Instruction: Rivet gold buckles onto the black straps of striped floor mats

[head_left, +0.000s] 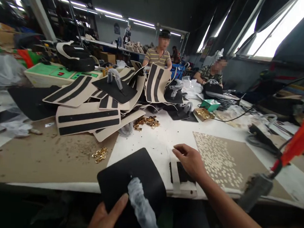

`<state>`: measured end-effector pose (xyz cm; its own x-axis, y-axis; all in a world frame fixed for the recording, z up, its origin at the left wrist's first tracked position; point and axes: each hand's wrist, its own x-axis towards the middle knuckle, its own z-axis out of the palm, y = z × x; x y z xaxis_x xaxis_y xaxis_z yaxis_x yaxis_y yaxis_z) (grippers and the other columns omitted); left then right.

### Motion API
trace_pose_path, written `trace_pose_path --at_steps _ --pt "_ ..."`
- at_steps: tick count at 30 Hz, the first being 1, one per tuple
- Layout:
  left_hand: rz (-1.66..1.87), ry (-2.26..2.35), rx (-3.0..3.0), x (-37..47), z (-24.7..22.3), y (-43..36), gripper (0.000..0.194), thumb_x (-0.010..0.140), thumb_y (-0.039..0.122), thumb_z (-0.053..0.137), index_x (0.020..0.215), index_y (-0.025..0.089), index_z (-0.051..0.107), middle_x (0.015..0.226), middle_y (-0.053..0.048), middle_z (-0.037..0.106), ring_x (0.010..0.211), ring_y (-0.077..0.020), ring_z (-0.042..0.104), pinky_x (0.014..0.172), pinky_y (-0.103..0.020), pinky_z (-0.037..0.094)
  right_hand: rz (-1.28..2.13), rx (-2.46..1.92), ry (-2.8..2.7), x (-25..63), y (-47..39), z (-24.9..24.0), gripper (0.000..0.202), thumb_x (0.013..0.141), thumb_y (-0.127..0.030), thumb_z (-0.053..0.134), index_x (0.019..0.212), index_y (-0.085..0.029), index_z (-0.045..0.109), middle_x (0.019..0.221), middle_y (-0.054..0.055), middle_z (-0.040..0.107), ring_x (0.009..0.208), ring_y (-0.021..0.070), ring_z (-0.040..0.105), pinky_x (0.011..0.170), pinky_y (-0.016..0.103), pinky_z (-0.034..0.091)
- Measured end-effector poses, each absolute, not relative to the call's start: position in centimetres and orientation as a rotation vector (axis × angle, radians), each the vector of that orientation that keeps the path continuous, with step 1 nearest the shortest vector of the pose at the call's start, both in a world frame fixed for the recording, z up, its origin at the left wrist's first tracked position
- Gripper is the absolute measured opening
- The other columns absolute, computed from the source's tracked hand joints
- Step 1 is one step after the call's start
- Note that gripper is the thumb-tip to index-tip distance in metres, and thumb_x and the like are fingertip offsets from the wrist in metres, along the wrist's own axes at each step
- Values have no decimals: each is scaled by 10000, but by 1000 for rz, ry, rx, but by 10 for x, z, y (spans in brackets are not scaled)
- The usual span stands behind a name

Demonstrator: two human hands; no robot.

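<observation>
My left hand (110, 213) grips the near left edge of a black panel (144, 170), its thumb on top and the other fingers hidden beneath. A handle wrapped in clear plastic (141, 205) lies across that panel. To the right, my right hand (190, 160) is over the white table (150, 141), thumb and fingertips pinched together; anything between them is too small to make out. Just below it sits a small black block with a pale strip (175, 173) across it. Gold buckles (100, 155) lie left of the panel.
Striped beige and black panels (89, 118) are piled behind. Gold metal pieces (147, 122), a box of gold parts (203, 114) and small rings on brown board (216, 160) lie around. An orange-wrapped tool (260, 186) stands at right. Two people (159, 55) sit across.
</observation>
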<state>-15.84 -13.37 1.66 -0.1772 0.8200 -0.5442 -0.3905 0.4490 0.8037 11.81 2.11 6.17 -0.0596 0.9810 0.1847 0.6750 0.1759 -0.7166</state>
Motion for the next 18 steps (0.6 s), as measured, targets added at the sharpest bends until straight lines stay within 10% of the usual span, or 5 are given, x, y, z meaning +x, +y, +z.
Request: trace_pose_path --at_steps 9,18 --pt "1027 1065 460 -127 43 -33 552 788 363 859 1268 135 711 1072 -145 813 954 -355 786 859 -435 642 501 -1520 -2067 178 -1 31 148 946 -313 621 981 -266 757 1003 42 741 972 232 679 870 350 497" --pt "1073 1033 628 -126 28 -38 685 868 342 800 1479 162 548 1294 -152 736 1182 -367 703 998 -438 582 677 -1445 -2223 187 -1 30 69 915 -225 686 944 -269 730 983 1 691 938 186 653 842 295 477"
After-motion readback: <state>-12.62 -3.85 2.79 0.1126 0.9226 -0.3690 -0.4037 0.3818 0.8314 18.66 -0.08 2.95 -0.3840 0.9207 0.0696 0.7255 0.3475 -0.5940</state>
